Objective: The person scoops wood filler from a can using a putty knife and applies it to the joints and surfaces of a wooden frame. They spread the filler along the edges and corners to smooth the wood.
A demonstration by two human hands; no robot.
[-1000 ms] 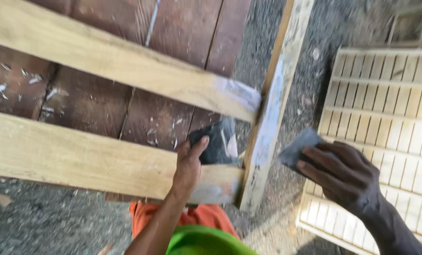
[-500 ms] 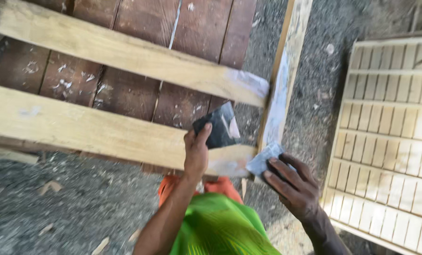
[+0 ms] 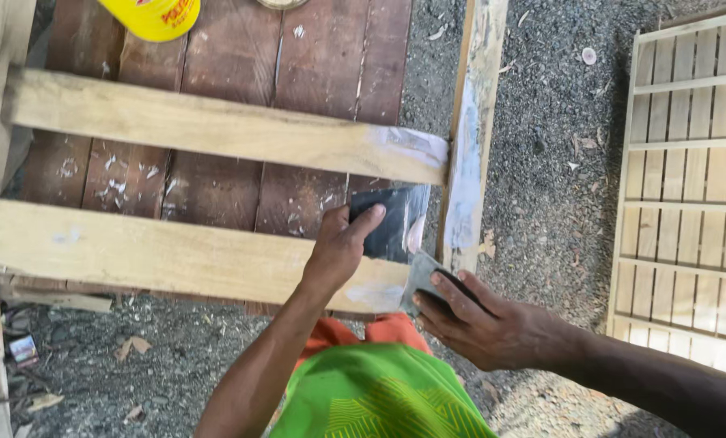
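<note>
Over gravel ground, a pale wooden frame (image 3: 217, 138) lay across dark red planks (image 3: 217, 186). The person's left hand (image 3: 338, 251) pinched a dark flexible sheet (image 3: 395, 223) smeared with pale filler, thumb on top, just above the lower rail (image 3: 176, 255). Right hand (image 3: 484, 320) closed its grip on a small grey scraper (image 3: 421, 276), the blade touching the joint where that rail met the upright (image 3: 470, 138). Whitish filler already covered the upper joint and much of the upright; the lower joint showed a lighter smear, seemingly partly done. A yellow container (image 3: 156, 15) stood at the top edge, and a slatted panel (image 3: 687, 178) lay well apart on the right.
</note>
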